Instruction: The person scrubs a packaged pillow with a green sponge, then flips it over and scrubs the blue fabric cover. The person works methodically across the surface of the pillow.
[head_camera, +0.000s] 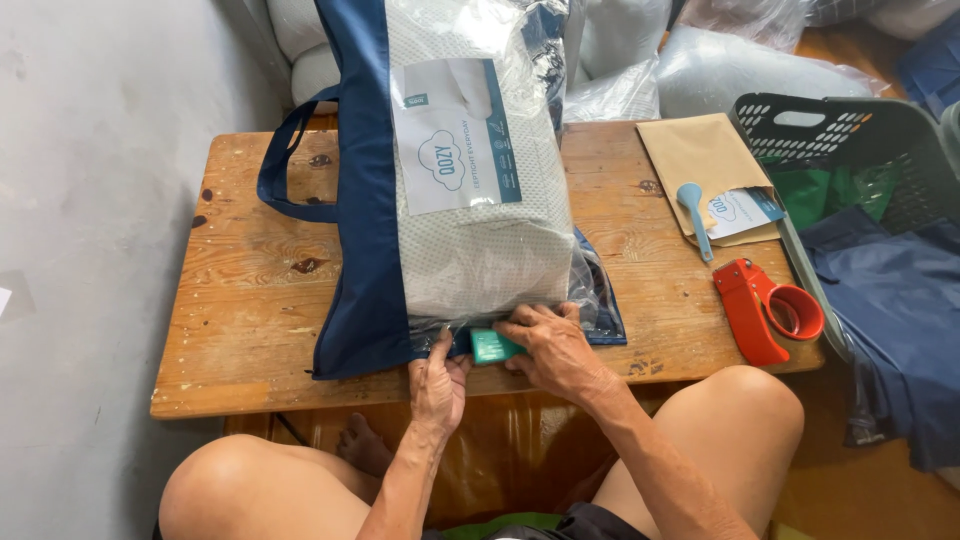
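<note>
Teal tag (492, 346) sits at the near end of the bagged pillow (470, 170) on my worktop (240, 300). Left hand (437, 385) grip pinches the bag edge; right hand (555, 348) presses the tag. Tape dispenser (765, 310) lies untouched beyond.

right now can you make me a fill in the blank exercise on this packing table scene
1. Both hands press a small ____ card at the bag's near end.
2. The packed pillow lies in a clear bag edged in ____ fabric.
3. The red tape dispenser lies near the table's ____ edge.
4. The light blue tool rests on a brown ____.

Missing words: teal; navy blue; right; envelope
</note>
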